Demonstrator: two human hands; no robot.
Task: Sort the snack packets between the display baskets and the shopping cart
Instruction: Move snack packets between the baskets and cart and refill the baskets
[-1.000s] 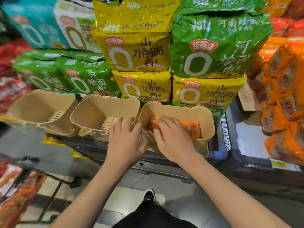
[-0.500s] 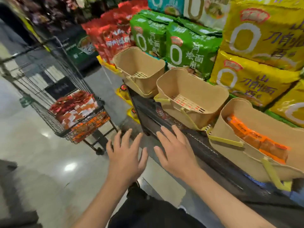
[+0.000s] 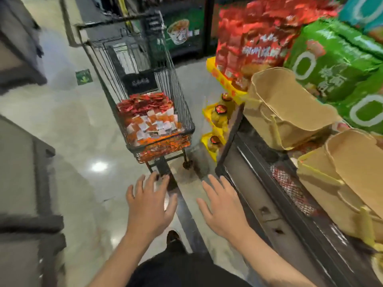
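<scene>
A black wire shopping cart [image 3: 182, 104] stands on the floor ahead of me, piled with red, orange and white snack packets [image 3: 148, 117]. Two tan display baskets show on the dark shelf at the right: one [image 3: 290, 112] further off, another [image 3: 352, 175] nearer. I cannot see into either. My left hand [image 3: 150, 206] and my right hand [image 3: 221, 208] hover side by side over the floor, fingers spread, holding nothing, short of the cart's near end.
The dark shelf edge [image 3: 275, 204] runs along my right. Big red bags [image 3: 252, 38] and green bags [image 3: 331, 59] are stacked behind the baskets. Yellow trays with jars [image 3: 217, 119] sit low beside the cart. Dark fixtures [image 3: 27, 193] stand at the left.
My view has swung left from the baskets to the cart. Both hands left the right-hand basket, where orange packets stayed, and now hang free and spread in front of the cart.
</scene>
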